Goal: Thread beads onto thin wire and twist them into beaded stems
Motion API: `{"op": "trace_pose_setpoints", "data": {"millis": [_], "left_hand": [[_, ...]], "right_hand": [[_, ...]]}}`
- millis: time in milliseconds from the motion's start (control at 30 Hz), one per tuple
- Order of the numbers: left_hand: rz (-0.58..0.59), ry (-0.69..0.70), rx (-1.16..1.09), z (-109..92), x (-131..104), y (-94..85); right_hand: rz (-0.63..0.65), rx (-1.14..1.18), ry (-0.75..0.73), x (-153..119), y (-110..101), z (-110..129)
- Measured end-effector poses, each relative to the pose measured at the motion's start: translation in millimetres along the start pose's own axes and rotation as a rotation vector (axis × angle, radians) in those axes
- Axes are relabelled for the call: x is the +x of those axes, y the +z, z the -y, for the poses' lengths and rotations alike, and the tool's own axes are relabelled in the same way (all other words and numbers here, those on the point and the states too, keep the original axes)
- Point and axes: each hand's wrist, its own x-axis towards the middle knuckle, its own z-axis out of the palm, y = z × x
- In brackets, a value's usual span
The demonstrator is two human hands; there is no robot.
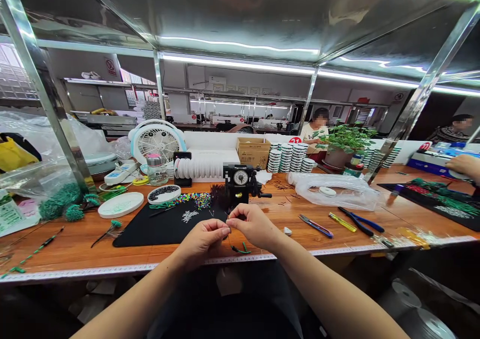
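Note:
Over the front edge of the black mat (146,226), my left hand (202,238) and my right hand (253,224) meet with fingertips pinched together. Between them runs a thin dark line, whose lower end hangs down to a small green piece (240,250) near the table edge. The tiny part right at my fingertips is too small to make out. Just beyond my hands lie a pile of small silvery pieces (189,216) and multicoloured beads (197,199). A black hand-cranked machine with a round dial (240,178) stands behind them.
White spools (198,169) line a rod left of the machine. Left are a white dish (120,205), a dish of black bits (164,194) and a fan (157,144). Right lie snips (315,226), a yellow-handled tool (342,222) and blue-black pliers (360,221). A co-worker's hand (465,165) shows far right.

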Motion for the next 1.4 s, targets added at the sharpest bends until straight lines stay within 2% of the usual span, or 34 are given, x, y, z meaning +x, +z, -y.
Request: {"op": "trace_pose_setpoints", "data": {"millis": [133, 267, 400, 533, 700, 900, 1100, 1400], "left_hand": [[-0.018, 0.048, 0.09, -11, -1, -3.6], [-0.021, 0.061, 0.195, -23, -10, -7.6], [0.019, 0.02, 0.354, -35, -24, -8.5], [0.027, 0.036, 0.493, -47, -38, -6.6], [0.08, 0.075, 0.523, -56, -50, -2.1], [0.152, 0.096, 0.507, -59, -56, 2.3], [0.209, 0.058, 0.47, -56, -55, 0.8], [0.179, 0.056, 0.41, -47, -54, -1.0]], "right_hand": [[0.037, 0.113, 0.025, 0, 2, 3], [0.064, 0.161, -0.021, -5, 9, 3], [0.091, 0.19, -0.058, -13, 15, 8], [0.131, 0.217, -0.091, -23, 16, 19], [0.181, 0.276, -0.07, -33, 14, 27], [0.262, 0.316, 0.01, -40, 16, 24], [0.296, 0.403, 0.041, -42, 21, 18], [0.252, 0.476, -0.002, -49, 25, 12]]}}
